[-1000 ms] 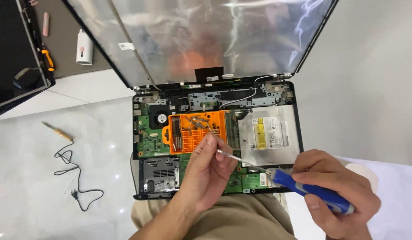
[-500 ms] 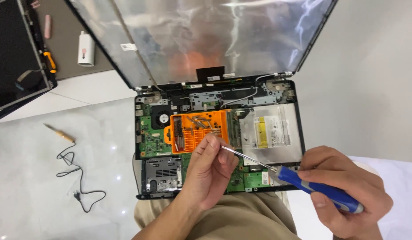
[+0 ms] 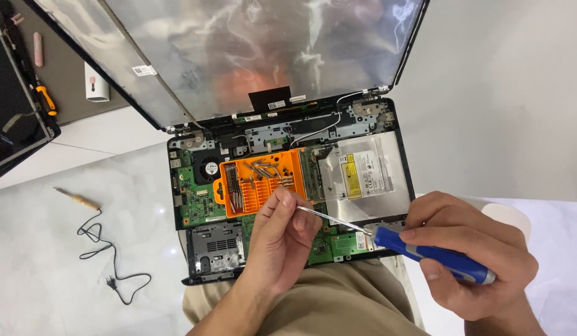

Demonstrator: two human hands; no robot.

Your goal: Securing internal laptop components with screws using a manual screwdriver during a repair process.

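Right hand [image 3: 469,249] grips a blue screwdriver [image 3: 425,252]; left hand [image 3: 282,233] pinches its tip at 5 o'clock of an orange tray [image 3: 229,186] holding bits [image 3: 263,169].

Bright, sharp; glare on foil backing [image 3: 251,56]

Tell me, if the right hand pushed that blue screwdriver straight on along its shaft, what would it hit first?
The right hand aims the blue screwdriver up-left; its tip already sits at the left hand's fingers. Just beyond lies the orange bit tray, though depth is hard to judge.
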